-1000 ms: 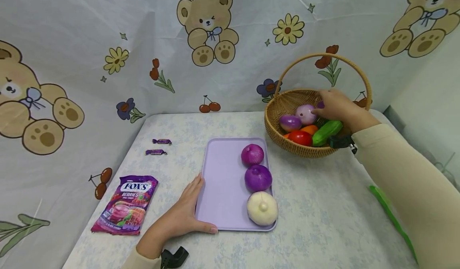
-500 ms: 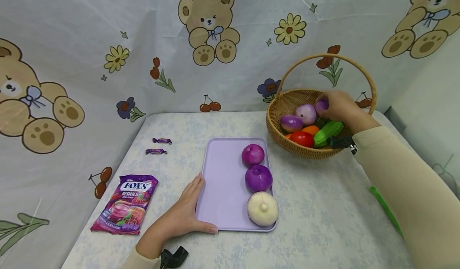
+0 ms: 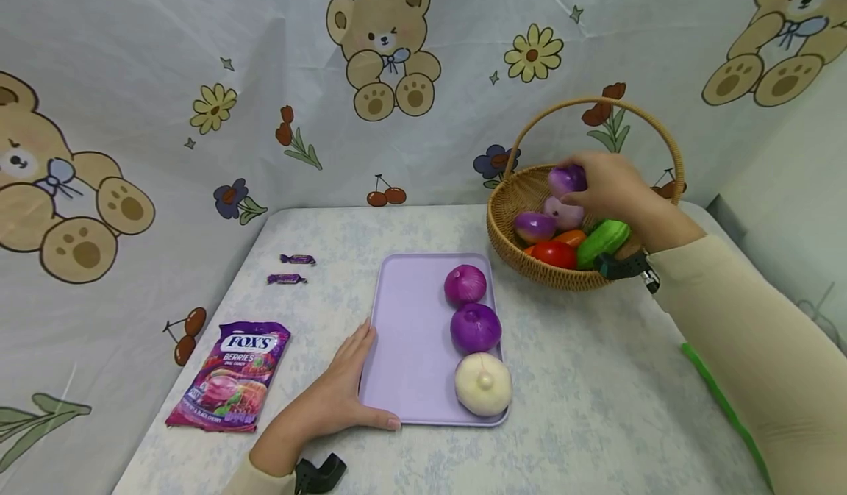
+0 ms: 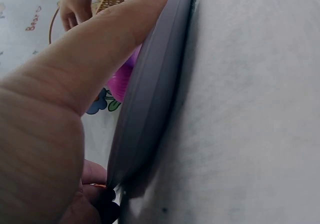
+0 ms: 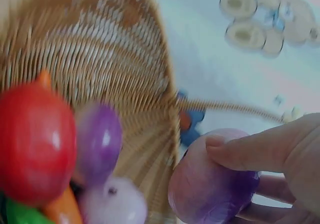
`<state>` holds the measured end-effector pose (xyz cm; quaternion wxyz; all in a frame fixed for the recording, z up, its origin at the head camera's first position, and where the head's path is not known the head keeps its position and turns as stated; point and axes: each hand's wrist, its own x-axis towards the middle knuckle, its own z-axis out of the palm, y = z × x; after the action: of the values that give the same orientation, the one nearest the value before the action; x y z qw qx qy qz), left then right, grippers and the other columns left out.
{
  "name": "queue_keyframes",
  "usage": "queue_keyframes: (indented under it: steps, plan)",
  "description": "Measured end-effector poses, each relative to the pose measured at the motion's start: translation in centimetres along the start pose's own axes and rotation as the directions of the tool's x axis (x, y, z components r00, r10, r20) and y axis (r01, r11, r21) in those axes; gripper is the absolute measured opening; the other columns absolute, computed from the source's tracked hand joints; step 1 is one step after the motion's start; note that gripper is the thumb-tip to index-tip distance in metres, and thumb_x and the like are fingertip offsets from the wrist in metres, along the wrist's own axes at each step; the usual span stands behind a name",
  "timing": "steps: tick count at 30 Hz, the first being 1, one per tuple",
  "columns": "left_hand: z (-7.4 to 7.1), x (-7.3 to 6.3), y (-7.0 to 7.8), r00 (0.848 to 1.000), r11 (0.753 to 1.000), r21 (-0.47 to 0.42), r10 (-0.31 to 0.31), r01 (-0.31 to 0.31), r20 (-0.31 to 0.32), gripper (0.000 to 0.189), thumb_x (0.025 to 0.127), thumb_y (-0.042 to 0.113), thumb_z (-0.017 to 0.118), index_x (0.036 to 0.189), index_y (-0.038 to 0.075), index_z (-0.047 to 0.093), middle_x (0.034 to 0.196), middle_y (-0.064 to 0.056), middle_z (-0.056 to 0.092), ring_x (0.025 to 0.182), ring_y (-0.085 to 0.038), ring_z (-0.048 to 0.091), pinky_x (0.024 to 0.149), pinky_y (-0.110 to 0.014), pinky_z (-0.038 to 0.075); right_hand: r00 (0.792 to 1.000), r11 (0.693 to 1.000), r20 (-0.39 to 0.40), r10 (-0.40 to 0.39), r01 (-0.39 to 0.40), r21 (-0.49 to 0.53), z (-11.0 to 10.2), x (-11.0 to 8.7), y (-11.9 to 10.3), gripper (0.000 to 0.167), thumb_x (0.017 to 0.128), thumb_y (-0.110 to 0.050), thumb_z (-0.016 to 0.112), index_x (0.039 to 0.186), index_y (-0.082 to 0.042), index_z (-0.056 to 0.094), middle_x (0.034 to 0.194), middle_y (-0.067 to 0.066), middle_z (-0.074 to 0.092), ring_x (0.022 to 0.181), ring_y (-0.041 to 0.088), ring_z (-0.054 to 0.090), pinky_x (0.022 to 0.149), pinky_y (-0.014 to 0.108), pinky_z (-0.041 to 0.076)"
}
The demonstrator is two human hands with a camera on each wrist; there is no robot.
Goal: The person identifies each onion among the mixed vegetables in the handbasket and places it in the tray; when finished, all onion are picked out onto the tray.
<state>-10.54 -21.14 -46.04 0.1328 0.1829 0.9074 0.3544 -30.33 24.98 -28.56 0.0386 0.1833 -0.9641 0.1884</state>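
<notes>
My right hand [image 3: 612, 190] grips a round purple vegetable [image 3: 565, 180] over the wicker basket [image 3: 569, 280]. In the right wrist view this vegetable [image 5: 202, 191] fades from pale pink to purple, with the thumb across its side. Below it in the basket lie a pale purple round vegetable [image 3: 564, 214], a purple-and-white one [image 3: 534, 226], a red tomato [image 3: 554, 254], orange pieces [image 3: 570, 238] and a green cucumber [image 3: 604, 245]. My left hand [image 3: 331, 399] rests with straight fingers along the left edge of the lilac tray [image 3: 406, 333], thumb at its front edge.
Down the tray's right side stand a red onion [image 3: 465, 285], a darker purple round vegetable [image 3: 476, 328] and a white bulb [image 3: 483, 385]. A candy bag [image 3: 231, 377] and two wrapped candies [image 3: 298, 260] lie to the left. A green strip [image 3: 721, 399] lies under the right forearm.
My right hand has lifted the round purple vegetable from the basket's right part and moved it up and left. The left hand stays at the tray.
</notes>
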Motion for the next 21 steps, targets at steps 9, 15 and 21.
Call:
queue_keyframes:
  steps: [9,15,21]
  plan:
    - [0.0,-0.1,0.2,1.0,1.0,0.008,0.002,-0.002,-0.006,0.153,0.062,0.07,0.094,0.168,0.001,0.008,0.175,-0.011,-0.004,0.158,-0.034,-0.006,0.122,-0.059,0.009,0.992,0.985,-0.034,-0.125,0.128,0.112,0.4,-2.0,-6.9,0.054,0.09,-0.009,0.085,0.14,-0.003,0.064,0.132,0.02,0.062,0.117,0.039,0.058,0.099,0.058,0.051]
    - [0.0,-0.1,0.2,1.0,1.0,0.011,-0.003,0.003,-0.004,0.153,0.062,0.069,0.094,0.168,0.001,0.006,0.175,-0.011,-0.005,0.158,-0.034,-0.006,0.122,-0.059,0.008,0.943,0.932,-0.061,-0.327,0.332,0.144,3.1,-3.2,-11.2,0.053,0.085,-0.003,0.089,0.134,-0.005,0.069,0.133,0.012,0.066,0.123,0.031,0.059,0.104,0.051,0.049]
    - [0.0,-0.1,0.2,1.0,1.0,0.007,-0.01,0.01,-0.002,0.153,0.062,0.069,0.094,0.168,0.002,0.006,0.175,-0.01,-0.005,0.158,-0.035,-0.006,0.122,-0.06,0.009,0.877,0.86,-0.003,-0.48,0.471,0.197,6.9,-4.3,-14.4,0.052,0.081,-0.005,0.093,0.129,-0.006,0.072,0.132,0.008,0.068,0.124,0.027,0.062,0.105,0.044,0.05]
